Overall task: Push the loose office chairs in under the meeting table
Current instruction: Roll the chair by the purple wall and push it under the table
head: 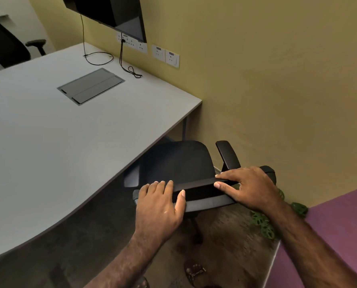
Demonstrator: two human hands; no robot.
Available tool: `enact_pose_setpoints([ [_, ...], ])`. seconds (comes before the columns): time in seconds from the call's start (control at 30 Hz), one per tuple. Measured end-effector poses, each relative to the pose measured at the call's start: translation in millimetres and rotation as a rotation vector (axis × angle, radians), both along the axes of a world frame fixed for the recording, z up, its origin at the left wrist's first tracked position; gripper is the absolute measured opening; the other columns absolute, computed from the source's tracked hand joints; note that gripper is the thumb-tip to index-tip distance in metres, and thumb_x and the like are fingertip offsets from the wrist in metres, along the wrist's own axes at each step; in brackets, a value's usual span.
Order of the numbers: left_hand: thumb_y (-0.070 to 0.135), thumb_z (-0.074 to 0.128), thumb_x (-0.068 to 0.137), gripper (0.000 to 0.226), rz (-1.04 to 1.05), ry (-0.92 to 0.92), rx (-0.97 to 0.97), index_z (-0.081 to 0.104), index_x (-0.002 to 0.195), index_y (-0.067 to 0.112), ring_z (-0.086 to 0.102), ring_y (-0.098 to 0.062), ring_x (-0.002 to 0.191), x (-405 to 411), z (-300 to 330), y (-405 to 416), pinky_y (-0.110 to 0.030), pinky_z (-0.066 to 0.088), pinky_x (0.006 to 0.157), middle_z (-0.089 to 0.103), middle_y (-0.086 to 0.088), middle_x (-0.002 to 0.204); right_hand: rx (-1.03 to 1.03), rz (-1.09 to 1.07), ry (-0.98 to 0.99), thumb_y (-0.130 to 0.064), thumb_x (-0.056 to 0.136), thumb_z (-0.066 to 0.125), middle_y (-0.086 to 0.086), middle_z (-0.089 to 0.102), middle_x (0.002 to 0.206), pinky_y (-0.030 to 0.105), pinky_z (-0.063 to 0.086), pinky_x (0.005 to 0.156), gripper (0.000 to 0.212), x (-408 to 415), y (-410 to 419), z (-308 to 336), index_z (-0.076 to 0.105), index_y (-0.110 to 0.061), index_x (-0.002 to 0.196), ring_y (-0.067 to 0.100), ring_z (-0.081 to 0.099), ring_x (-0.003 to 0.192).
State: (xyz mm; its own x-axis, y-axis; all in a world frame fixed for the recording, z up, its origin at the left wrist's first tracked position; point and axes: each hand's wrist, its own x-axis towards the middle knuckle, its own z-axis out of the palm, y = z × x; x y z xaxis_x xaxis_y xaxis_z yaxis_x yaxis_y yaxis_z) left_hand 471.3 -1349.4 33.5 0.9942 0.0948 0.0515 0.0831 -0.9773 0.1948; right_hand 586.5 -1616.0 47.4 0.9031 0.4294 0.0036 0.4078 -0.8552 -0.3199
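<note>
A black office chair (179, 163) stands at the near right corner of the grey meeting table (48, 142), its seat partly under the table's edge. Its right armrest (227, 154) sticks out beside the yellow wall. My left hand (159, 202) lies over the left part of the chair's backrest top, fingers curled over the rim. My right hand (250, 186) rests flat on the right part of the same rim. A second black chair (5, 42) stands at the far left side of the table.
A flush cable box (90, 86) sits in the tabletop, with black cables (129, 67) trailing from wall sockets (165, 55) under a wall screen (115, 13). The yellow wall is close on the right. A purple surface (329, 235) and green patterned item (263, 221) lie at the lower right.
</note>
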Motion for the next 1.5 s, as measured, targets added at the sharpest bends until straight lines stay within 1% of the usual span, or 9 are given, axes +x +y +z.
enact_pose_setpoints([
  [0.27,0.061,0.030,0.104,0.066,0.158,-0.037,-0.017,0.077,0.122,0.018,0.072,-0.021,0.108,21,1,-41,-0.045,0.053,0.101,0.078,0.000,0.114,0.034,0.143,0.020,-0.099,0.089,0.034,-0.034,0.073,0.123,0.046,0.051,0.107,0.071,61,-20,0,0.075,-0.054,0.127,-0.003,0.065,0.118],
  [0.43,0.062,0.032,0.103,0.064,0.244,-0.045,-0.022,0.077,0.120,0.021,0.072,-0.018,0.106,40,1,-57,-0.043,0.051,0.103,0.078,0.004,0.112,0.063,0.207,-0.013,-0.092,0.091,0.044,-0.033,0.075,0.118,0.040,0.054,0.102,0.061,93,-24,3,0.078,-0.052,0.123,-0.005,0.068,0.113],
  [0.57,0.063,0.032,0.102,0.061,0.292,-0.050,-0.017,0.075,0.119,0.023,0.071,-0.017,0.105,53,1,-63,-0.042,0.049,0.104,0.077,0.005,0.110,0.071,0.236,-0.030,-0.096,0.089,0.039,-0.032,0.077,0.115,0.035,0.056,0.094,0.065,117,-22,1,0.077,-0.055,0.121,-0.003,0.069,0.109],
  [0.67,0.065,0.027,0.101,0.065,0.320,-0.042,-0.024,0.074,0.120,0.024,0.070,-0.017,0.107,63,2,-65,-0.043,0.048,0.105,0.077,0.006,0.111,0.083,0.249,-0.027,-0.099,0.087,0.037,-0.029,0.078,0.115,0.038,0.057,0.095,0.069,135,-19,-1,0.078,-0.055,0.121,0.000,0.069,0.110],
  [0.9,0.065,0.019,0.102,0.070,0.357,-0.020,0.000,0.071,0.122,0.022,0.068,-0.018,0.108,89,3,-62,-0.044,0.045,0.107,0.075,0.004,0.112,0.071,0.291,-0.031,-0.099,0.086,0.038,-0.028,0.078,0.115,0.035,0.059,0.089,0.067,174,-4,0,0.078,-0.056,0.119,0.002,0.069,0.106],
  [1.17,0.062,0.020,0.103,0.070,0.384,-0.011,0.014,0.070,0.128,0.020,0.068,-0.021,0.115,117,2,-46,-0.047,0.043,0.112,0.075,0.001,0.120,0.077,0.325,-0.017,-0.095,0.086,0.044,-0.026,0.079,0.115,0.031,0.056,0.084,0.062,210,23,3,0.081,-0.054,0.114,0.004,0.069,0.105],
  [1.33,0.061,0.025,0.105,0.064,0.410,-0.014,0.014,0.071,0.116,0.019,0.068,-0.020,0.105,135,1,-34,-0.046,0.046,0.105,0.075,0.000,0.110,0.087,0.336,-0.011,-0.095,0.085,0.045,-0.027,0.079,0.114,0.029,0.050,0.079,0.061,232,41,4,0.081,-0.055,0.113,0.003,0.069,0.106],
  [1.4,0.061,0.026,0.105,0.062,0.416,-0.007,0.028,0.071,0.109,0.019,0.068,-0.021,0.098,142,0,-28,-0.046,0.047,0.100,0.075,0.000,0.102,0.085,0.337,-0.011,-0.096,0.085,0.045,-0.027,0.079,0.113,0.030,0.052,0.080,0.062,240,48,3,0.082,-0.054,0.112,0.003,0.069,0.106],
  [1.5,0.061,0.029,0.104,0.061,0.427,-0.002,0.041,0.072,0.105,0.018,0.069,-0.022,0.093,153,-1,-19,-0.046,0.050,0.096,0.075,-0.001,0.098,0.077,0.336,-0.012,-0.092,0.088,0.051,-0.025,0.079,0.113,0.030,0.051,0.081,0.056,249,59,4,0.083,-0.052,0.111,0.005,0.069,0.106],
])
